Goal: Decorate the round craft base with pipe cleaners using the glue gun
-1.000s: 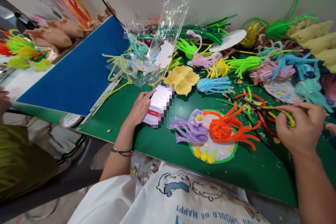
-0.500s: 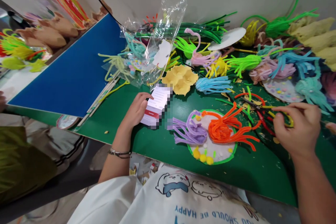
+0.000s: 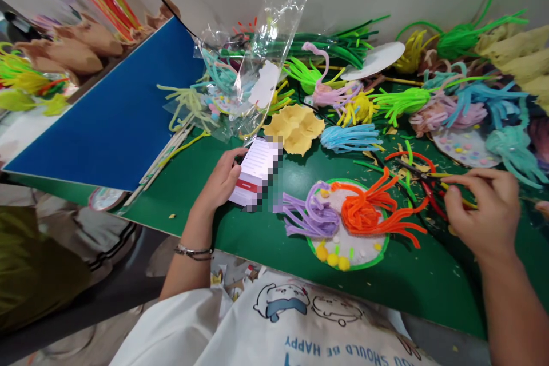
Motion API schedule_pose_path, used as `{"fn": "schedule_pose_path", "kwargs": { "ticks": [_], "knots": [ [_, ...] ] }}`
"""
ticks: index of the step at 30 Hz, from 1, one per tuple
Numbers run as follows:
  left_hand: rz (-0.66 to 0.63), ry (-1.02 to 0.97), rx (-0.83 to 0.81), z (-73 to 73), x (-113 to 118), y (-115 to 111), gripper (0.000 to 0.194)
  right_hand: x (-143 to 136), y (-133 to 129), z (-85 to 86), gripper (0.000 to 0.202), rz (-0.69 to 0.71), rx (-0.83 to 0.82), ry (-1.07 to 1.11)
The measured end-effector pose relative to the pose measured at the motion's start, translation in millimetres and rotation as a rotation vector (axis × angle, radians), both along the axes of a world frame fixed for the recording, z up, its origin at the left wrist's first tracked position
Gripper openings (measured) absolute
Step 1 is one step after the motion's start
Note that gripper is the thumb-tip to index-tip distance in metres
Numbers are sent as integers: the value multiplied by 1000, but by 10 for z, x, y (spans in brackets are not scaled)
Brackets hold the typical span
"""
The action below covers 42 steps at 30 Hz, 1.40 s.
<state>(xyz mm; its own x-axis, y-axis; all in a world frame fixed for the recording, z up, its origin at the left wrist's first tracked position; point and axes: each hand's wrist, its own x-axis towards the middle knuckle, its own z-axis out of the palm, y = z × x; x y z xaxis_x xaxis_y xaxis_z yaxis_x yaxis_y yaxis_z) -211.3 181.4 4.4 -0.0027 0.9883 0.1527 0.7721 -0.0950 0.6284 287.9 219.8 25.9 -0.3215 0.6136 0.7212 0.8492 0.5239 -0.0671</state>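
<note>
My left hand (image 3: 221,180) is at the left edge of a phone (image 3: 254,168), its fingers bent around that side. The lit screen shows lines of text and a red bar; part of the phone is blurred out. In my right hand (image 3: 486,206) is a pair of scissors (image 3: 414,168), dark blades pointing left over orange-red and green pipe cleaners. Between the hands lies a round white disc (image 3: 364,246) with a green rim. On it sit a purple pipe-cleaner bundle (image 3: 315,217), an orange bundle (image 3: 362,214) and small yellow pompoms (image 3: 332,260).
A yellow flower-shaped tray (image 3: 295,128) and a blue bundle (image 3: 349,138) lie beyond the disc. Clear plastic bags (image 3: 274,34) and colourful bundles line the wall. A blue board (image 3: 111,108) leans at left, near another person's clothing (image 3: 38,263). Scraps litter the green table (image 3: 266,240).
My left fingers have drawn back slightly from the screen toward the phone's edge. My right hand has barely shifted with the scissors. The whole view has moved slightly.
</note>
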Motion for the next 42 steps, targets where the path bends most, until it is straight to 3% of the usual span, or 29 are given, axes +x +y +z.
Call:
{"fn": "schedule_pose_path", "kwargs": {
  "ticks": [15,19,27,31,36,42],
  "knots": [
    [-15,9,-60,30,4,-4,93,-12,-2,-6,10,19,-34,-11],
    [7,7,-98,20,-8,1,86,-9,1,-22,10,9,-34,-29],
    [1,-9,-9,-19,-7,8,78,22,6,-41,13,-16,-67,-10],
    [-8,-15,-65,-5,-11,8,81,1,-12,-40,14,-51,-110,35],
    [-19,-4,-68,15,-4,6,85,-15,-23,-24,13,-16,-93,34],
    [-24,42,-29,9,-6,8,75,-12,-31,-13,13,7,-80,25]
  ]
}}
